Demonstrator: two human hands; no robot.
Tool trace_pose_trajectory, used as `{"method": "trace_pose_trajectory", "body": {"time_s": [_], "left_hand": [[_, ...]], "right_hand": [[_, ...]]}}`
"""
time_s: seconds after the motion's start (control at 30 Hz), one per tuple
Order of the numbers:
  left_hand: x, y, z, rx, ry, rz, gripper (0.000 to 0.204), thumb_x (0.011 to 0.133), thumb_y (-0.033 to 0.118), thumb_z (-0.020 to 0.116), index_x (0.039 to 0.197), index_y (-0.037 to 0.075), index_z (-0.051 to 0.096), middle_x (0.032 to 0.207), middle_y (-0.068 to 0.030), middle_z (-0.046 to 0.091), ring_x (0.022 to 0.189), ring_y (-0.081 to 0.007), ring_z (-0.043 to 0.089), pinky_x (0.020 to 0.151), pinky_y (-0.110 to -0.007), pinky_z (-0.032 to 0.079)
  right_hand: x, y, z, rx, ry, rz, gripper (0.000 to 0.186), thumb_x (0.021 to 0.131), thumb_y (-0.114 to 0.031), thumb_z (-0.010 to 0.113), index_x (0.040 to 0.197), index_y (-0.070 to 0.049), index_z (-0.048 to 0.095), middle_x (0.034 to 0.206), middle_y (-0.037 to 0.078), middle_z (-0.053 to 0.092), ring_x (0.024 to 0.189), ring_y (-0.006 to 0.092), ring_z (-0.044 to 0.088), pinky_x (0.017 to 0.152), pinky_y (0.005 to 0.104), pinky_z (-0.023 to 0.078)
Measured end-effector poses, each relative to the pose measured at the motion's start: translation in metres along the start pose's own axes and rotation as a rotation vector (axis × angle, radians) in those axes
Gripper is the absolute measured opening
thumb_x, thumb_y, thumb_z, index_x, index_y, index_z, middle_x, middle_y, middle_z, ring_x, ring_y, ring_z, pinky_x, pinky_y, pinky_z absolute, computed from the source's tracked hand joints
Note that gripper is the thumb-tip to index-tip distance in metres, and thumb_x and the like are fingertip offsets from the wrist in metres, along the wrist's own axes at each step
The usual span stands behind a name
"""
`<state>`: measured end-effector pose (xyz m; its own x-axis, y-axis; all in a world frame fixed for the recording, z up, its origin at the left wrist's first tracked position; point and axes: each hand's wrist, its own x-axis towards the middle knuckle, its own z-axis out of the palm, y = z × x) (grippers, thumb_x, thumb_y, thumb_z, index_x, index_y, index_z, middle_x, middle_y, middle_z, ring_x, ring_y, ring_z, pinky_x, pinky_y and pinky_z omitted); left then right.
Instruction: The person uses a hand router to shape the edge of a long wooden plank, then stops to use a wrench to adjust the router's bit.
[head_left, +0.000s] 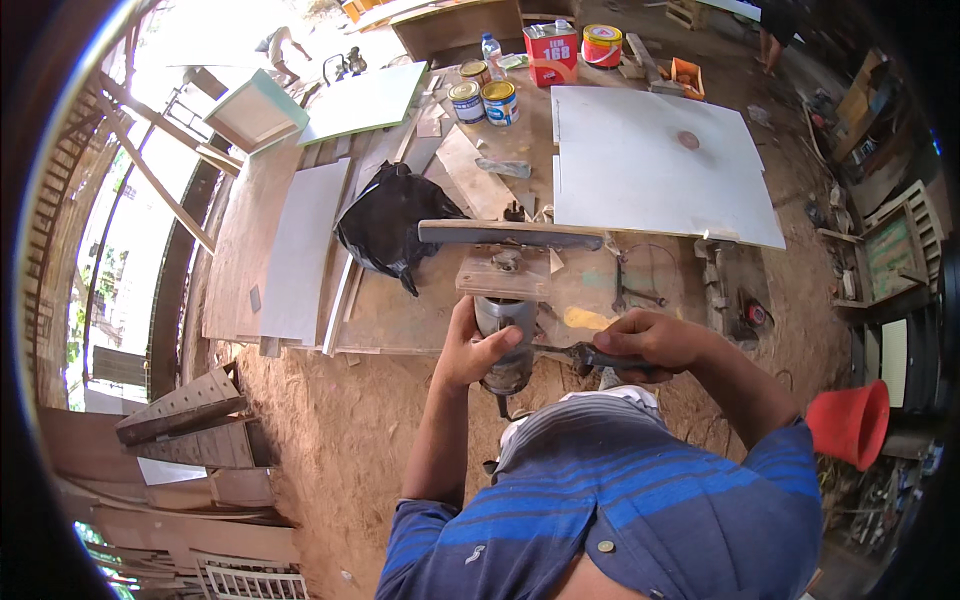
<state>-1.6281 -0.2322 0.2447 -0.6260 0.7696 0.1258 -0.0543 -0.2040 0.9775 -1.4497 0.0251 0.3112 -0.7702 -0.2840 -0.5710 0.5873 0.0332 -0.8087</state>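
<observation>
My left hand (pixel 470 350) is wrapped around the grey cylindrical body of a power tool (pixel 497 318) that looks like a trim router, its cord end toward me. A flat wooden base plate (pixel 487 282) with a metal fitting sits at its far end, and beyond that lies a long dark-edged wooden strip (pixel 510 235). My right hand (pixel 650 343) grips the dark handle of a screwdriver-like tool (pixel 607 360). Its thin shaft points left at the power tool's side; whether the tip touches is too small to tell.
On the wooden worktable (pixel 400 325) lie a black plastic bag (pixel 385 220), a large white panel (pixel 660 150) and a wrench-like metal tool (pixel 622 280). Paint cans (pixel 500 103) and a red tin (pixel 552 55) stand at the back. A red bucket-like container (pixel 850 425) is at right.
</observation>
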Motion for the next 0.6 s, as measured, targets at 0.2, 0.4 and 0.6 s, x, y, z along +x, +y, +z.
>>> {"method": "trace_pose_trajectory", "body": {"time_s": [0.2, 0.4, 0.6], "left_hand": [[-0.001, 0.009, 0.004, 0.007, -0.008, -0.034, 0.071, 0.085, 0.037, 0.085, 0.133, -0.005, 0.055, 0.111, -0.0168, 0.073, 0.097, -0.0261, 0.074, 0.085, -0.040, 0.061], [-0.004, 0.019, 0.016, -0.061, -0.037, -0.127, 0.065, 0.086, 0.027, 0.085, 0.136, -0.003, 0.055, 0.119, -0.0117, 0.070, 0.104, -0.0197, 0.071, 0.091, -0.035, 0.058], [-0.007, 0.020, 0.019, -0.002, -0.015, -0.073, 0.071, 0.083, 0.029, 0.089, 0.136, -0.003, 0.054, 0.116, -0.0118, 0.071, 0.103, -0.0211, 0.072, 0.088, -0.036, 0.060]], "right_hand": [[-0.005, -0.005, 0.018, -0.153, 0.130, -0.231, 0.050, 0.106, -0.047, 0.064, 0.112, 0.002, 0.073, 0.061, 0.003, 0.060, 0.048, 0.0085, 0.053, 0.044, 0.0273, 0.040], [-0.017, -0.008, 0.012, -0.363, 0.179, -0.330, 0.057, 0.098, -0.048, 0.074, 0.123, 0.003, 0.073, 0.072, 0.004, 0.066, 0.060, 0.0120, 0.060, 0.056, 0.0288, 0.047], [-0.019, -0.006, 0.007, -0.134, 0.053, -0.124, 0.050, 0.098, -0.042, 0.075, 0.121, 0.003, 0.074, 0.065, 0.002, 0.063, 0.048, 0.0078, 0.053, 0.044, 0.0270, 0.039]]}}
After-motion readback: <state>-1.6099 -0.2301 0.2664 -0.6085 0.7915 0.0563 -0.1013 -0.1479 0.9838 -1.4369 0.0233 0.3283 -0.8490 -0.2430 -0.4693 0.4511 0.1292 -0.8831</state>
